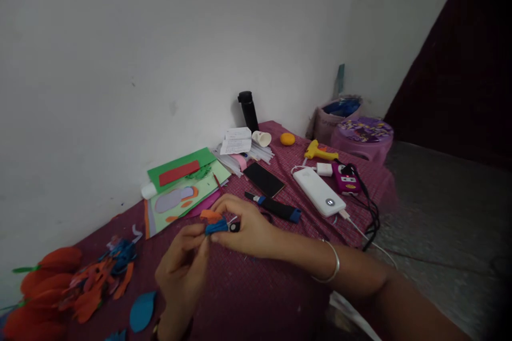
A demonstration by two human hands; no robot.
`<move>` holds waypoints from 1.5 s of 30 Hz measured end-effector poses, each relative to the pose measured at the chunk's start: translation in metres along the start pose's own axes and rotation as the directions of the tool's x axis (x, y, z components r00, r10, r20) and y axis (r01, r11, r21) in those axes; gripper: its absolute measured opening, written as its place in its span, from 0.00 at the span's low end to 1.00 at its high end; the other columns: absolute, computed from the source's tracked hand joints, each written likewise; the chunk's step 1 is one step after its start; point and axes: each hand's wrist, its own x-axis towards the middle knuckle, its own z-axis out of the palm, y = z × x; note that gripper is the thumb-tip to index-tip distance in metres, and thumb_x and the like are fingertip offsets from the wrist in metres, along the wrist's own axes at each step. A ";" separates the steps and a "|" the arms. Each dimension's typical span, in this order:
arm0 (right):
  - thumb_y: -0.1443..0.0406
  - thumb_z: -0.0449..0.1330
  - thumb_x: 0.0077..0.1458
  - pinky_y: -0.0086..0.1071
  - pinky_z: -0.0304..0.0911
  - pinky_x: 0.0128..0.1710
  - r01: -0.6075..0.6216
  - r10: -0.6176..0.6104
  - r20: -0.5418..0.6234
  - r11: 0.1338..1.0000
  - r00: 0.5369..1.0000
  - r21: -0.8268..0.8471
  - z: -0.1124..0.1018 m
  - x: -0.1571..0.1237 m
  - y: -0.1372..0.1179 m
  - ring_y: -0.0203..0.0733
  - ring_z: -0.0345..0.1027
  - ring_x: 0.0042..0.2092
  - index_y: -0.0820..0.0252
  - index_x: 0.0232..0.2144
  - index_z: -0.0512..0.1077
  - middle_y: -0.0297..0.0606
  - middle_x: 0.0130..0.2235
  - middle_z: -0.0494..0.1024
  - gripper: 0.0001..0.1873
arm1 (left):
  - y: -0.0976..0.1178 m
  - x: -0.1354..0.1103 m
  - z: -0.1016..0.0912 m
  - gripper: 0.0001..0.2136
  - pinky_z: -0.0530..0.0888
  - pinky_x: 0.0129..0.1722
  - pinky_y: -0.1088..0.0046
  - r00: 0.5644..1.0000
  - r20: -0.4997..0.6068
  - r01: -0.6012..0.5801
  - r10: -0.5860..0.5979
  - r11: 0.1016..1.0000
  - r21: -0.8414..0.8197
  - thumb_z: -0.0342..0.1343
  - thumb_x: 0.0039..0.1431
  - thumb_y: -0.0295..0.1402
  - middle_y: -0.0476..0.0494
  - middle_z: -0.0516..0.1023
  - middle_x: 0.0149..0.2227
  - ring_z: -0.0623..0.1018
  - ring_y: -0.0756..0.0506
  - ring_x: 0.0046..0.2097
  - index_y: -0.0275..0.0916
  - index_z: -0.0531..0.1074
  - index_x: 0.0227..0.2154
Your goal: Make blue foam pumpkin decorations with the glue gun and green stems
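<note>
My left hand (182, 266) and my right hand (244, 229) meet over the maroon cloth (248, 298), both pinched on a small blue and orange foam craft piece (216, 222). Something small and black with a white bit (234, 226) sits at my right fingertips; I cannot make out what it is. A silver bangle (334, 261) circles my right wrist. Just beyond my right hand lies a black and blue cutter (276, 206).
Orange and blue foam cut-outs (80, 282) lie at the left. Green foam sheets (182, 184), a phone (264, 179), a white power bank (319, 191), a yellow glue gun (319, 151), a black bottle (248, 111) and a purple stool (362, 138) stand farther back.
</note>
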 end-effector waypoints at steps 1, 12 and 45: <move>0.67 0.64 0.48 0.36 0.65 0.44 0.012 -0.012 -0.025 0.999 1.000 -0.035 0.001 0.000 0.000 0.39 0.69 0.42 0.59 0.33 0.68 0.36 0.38 0.74 0.09 | 0.001 0.002 0.005 0.04 0.74 0.32 0.77 0.999 -0.024 0.020 -0.021 0.999 -0.042 0.63 0.49 0.25 0.48 0.79 0.33 0.78 0.49 0.33 0.39 0.74 0.25; 0.72 0.62 0.48 0.35 0.63 0.45 -0.014 -0.002 -0.144 0.994 0.990 -0.111 -0.004 0.005 -0.003 0.40 0.69 0.43 0.59 0.39 0.71 0.37 0.39 0.74 0.13 | 0.009 0.028 0.040 0.11 0.70 0.25 0.82 0.843 0.103 0.498 -0.529 0.693 -0.521 0.70 0.37 0.33 0.53 0.72 0.19 0.70 0.54 0.23 0.36 0.72 0.16; 0.69 0.59 0.51 0.28 0.62 0.33 -0.110 0.145 -0.291 0.985 0.946 0.131 -0.018 0.004 -0.006 0.35 0.65 0.33 0.60 0.28 0.70 0.33 0.30 0.72 0.01 | 0.018 0.009 0.063 0.04 0.72 0.35 0.75 0.979 -0.189 0.035 -0.073 0.979 -0.200 0.66 0.47 0.27 0.49 0.77 0.34 0.75 0.50 0.36 0.40 0.77 0.27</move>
